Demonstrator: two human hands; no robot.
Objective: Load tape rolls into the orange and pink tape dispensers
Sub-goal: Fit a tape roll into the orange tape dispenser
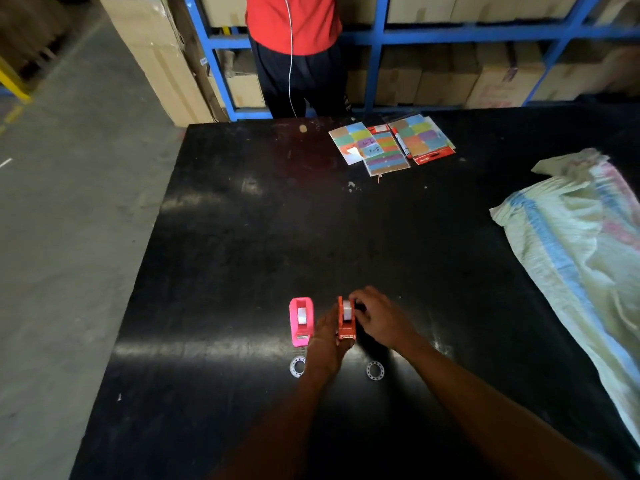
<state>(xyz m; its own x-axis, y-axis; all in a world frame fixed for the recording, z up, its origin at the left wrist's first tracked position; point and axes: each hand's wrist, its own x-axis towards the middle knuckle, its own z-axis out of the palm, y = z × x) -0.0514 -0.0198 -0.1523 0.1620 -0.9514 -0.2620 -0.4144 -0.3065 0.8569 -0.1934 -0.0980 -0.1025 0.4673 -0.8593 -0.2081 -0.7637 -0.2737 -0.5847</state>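
Observation:
The orange tape dispenser point(346, 326) stands on the black table point(242, 237) with a white tape roll point(347, 311) in its cradle. My left hand point(325, 344) grips the dispenser's left side. My right hand point(379, 317) closes its fingers on the roll from the right. To the left the pink tape dispenser point(301, 322) stands alone with a white roll point(302, 316) seated in it. Two clear plastic rings lie near the front: one point(297, 366) partly behind my left wrist, the other point(375, 370) below my right forearm.
Packs of coloured sticky labels point(391, 142) with a marker pen point(401, 143) lie at the table's far side. A crumpled woven sack point(581, 251) covers the right edge. A person in a red shirt point(294, 46) stands beyond the table before blue shelving point(377, 64) with cardboard boxes.

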